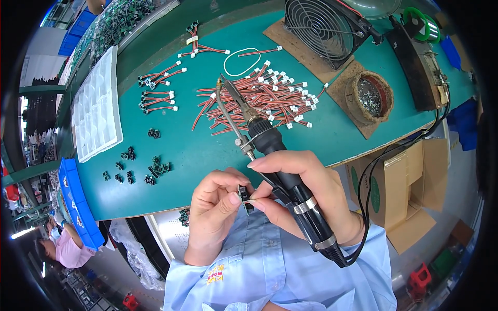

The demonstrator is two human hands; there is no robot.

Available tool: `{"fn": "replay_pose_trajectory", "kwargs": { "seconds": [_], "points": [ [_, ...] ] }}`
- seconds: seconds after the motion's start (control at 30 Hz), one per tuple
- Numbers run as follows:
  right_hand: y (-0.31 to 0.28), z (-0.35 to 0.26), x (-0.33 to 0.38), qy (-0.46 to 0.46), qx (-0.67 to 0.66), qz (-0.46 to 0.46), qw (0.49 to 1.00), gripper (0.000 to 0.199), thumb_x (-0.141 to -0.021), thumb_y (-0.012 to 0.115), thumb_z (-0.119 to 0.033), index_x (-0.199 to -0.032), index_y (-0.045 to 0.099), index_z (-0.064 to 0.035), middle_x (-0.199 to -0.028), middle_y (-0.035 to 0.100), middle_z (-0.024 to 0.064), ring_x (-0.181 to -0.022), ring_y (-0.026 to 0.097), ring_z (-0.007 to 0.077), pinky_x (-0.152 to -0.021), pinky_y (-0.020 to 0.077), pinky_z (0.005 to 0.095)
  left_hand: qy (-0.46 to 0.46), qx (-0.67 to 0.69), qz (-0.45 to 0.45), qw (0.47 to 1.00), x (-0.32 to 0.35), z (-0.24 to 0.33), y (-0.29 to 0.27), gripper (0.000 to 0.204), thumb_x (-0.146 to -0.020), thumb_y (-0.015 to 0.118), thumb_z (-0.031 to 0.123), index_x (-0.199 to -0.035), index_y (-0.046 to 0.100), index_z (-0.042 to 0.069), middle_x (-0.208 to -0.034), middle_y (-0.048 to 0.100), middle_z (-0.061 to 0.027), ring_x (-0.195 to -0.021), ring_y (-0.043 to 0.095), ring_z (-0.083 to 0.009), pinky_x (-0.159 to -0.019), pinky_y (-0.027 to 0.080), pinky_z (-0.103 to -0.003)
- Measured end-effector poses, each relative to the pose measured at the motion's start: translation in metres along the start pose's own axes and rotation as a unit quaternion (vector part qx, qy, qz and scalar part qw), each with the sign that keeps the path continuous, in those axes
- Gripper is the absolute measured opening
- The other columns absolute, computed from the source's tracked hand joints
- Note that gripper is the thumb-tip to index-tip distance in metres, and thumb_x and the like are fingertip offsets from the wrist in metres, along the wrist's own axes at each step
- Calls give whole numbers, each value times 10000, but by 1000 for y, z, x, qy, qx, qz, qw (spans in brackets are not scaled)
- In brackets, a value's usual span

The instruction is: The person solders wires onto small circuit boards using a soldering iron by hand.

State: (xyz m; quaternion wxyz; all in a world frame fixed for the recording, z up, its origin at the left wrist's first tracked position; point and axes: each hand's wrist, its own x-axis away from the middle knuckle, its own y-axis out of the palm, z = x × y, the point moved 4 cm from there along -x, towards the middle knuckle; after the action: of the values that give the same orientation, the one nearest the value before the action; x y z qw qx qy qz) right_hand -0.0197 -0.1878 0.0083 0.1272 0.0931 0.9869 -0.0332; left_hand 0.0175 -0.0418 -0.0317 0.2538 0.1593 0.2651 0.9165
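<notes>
My left hand [211, 210] pinches a small black component with a green board [244, 196] between thumb and fingers, close to my chest. In my right hand [321, 194] is a black soldering iron [270, 140] with a metal feed tube along its tip, which points away over the bench. The thumb and a fingertip of that same hand also touch the small component. Beyond the iron's tip lies a pile of red and black wire leads [275, 93] with white connectors. Several loose black components [158, 167] sit on the green mat to the left, near short wired pieces [158, 98].
A black fan [324, 28] stands at the back right, beside a round brown pot [372, 96] of metal scraps. A solder spool [429, 29] is at far right. White moulded tray [98, 109] and blue bin [78, 205] line the left. Cables [369, 192] hang right.
</notes>
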Motion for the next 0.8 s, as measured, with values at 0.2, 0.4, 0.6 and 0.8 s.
{"fn": "replay_pose_trajectory", "kwargs": {
  "seconds": [0.2, 0.4, 0.6, 0.8],
  "points": [
    [-1, 1, -1, 11, -11, -12, 1000, 462, -646, 687, 62, -1071, 522, -14, -876, 590, 69, -673, 611, 117, -595, 479, 215, 1, -16, -8, 1000, -1, 2, 0, 143, -816, 568, 21, -953, 539, -11, -938, 540, -128, -827, 508, -186, -761, 394, -280],
    [-2, 0, -1, 12, -11, -17, 1000, 459, -653, 682, 64, -1074, 515, -10, -884, 592, 75, -682, 615, 119, -606, 485, 218, 1, -18, -8, 1000, -1, 3, 1, 146, -816, 568, 20, -953, 545, -22, -941, 540, -127, -823, 505, -178, -757, 391, -270],
    [-2, 2, 0, 38, -13, -21, 999, 454, -660, 676, 63, -1076, 508, -5, -874, 598, 81, -690, 622, 122, -615, 492, 220, 2, -31, -11, 999, -1, 3, -1, 148, -814, 566, 16, -956, 544, -21, -944, 540, -129, -820, 505, -177, -756, 391, -270],
    [-2, 3, 1, 53, -25, -26, 998, 449, -664, 673, 61, -1076, 503, -2, -857, 604, 83, -690, 626, 126, -618, 496, 222, -3, -26, -11, 1000, 0, 1, -1, 155, -810, 562, 4, -962, 540, -21, -942, 542, -131, -824, 510, -178, -763, 396, -273]
  ]
}}
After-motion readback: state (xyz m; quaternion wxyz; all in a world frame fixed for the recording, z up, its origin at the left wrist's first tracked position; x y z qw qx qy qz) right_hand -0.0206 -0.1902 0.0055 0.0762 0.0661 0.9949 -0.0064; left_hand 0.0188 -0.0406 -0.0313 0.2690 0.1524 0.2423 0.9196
